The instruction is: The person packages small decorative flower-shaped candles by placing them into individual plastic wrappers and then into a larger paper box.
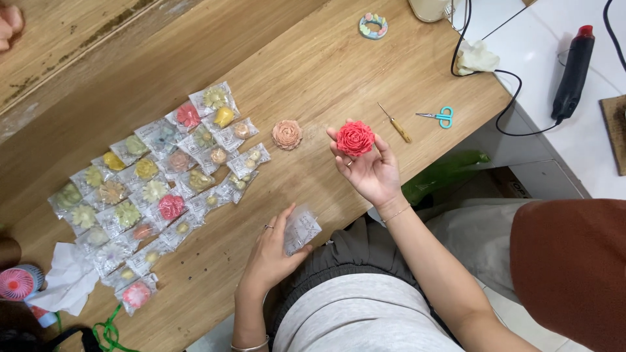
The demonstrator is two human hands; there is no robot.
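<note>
The right hand (pixel 370 171) holds a red rose-shaped flower piece (pixel 355 138) on its fingertips, lifted above the wooden table (pixel 313 72). The left hand (pixel 270 254) is closed on a small clear plastic bag (pixel 300 229) at the table edge. It seems the bagging step; next, the bag's mouth must open wide, so the petals are not crushed.

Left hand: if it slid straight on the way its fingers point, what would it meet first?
The left hand points up-right over a clear bag. Past that, bare table as far as shown, probably passing between the peach flower and right hand; depth unclear.

Matt wooden table (pixel 339 58), glossy plastic packets (pixel 156 189)
</note>
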